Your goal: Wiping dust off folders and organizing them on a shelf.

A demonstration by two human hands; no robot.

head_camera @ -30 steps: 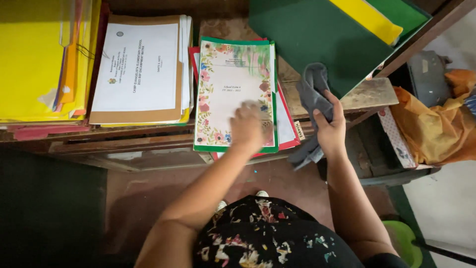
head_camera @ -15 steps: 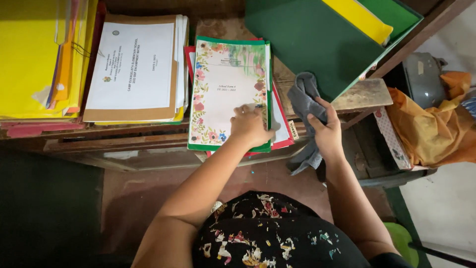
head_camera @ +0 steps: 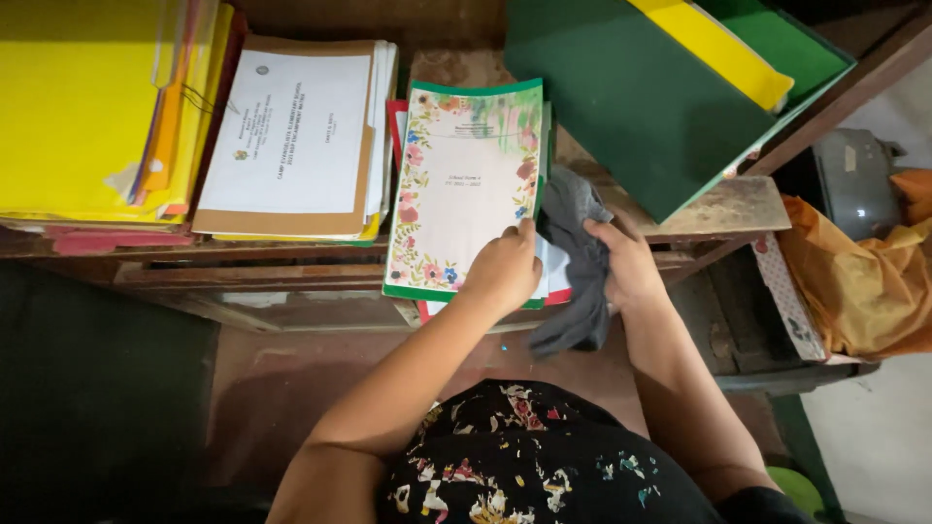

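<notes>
Both hands have drawn closer since a second ago: the left hand (head_camera: 505,272) has slid from the middle of the booklet (head_camera: 464,184) to its lower right corner, and the cloth (head_camera: 581,257) has come in beside it. Nearest to us, that left hand now pinches the booklet's edge, thumb on top, grip closed on the floral cover. Just beside it, the right hand (head_camera: 629,264) is bunched round the grey cloth, fingers closed on it, and the cloth hangs down off the front of the surface (head_camera: 723,206). The booklet lies flat on a small pile, red and white sheets poking out underneath, its bottom end overhanging the surface edge. Out to the left, a white-covered stack (head_camera: 296,136) sits on brown card, and further left yellow folders (head_camera: 83,107) are piled up. Farther back on the right, a green box file (head_camera: 631,92) leans at an angle with a yellow folder (head_camera: 714,49) inside it. An orange bag (head_camera: 859,281) slumps at far right.
</notes>
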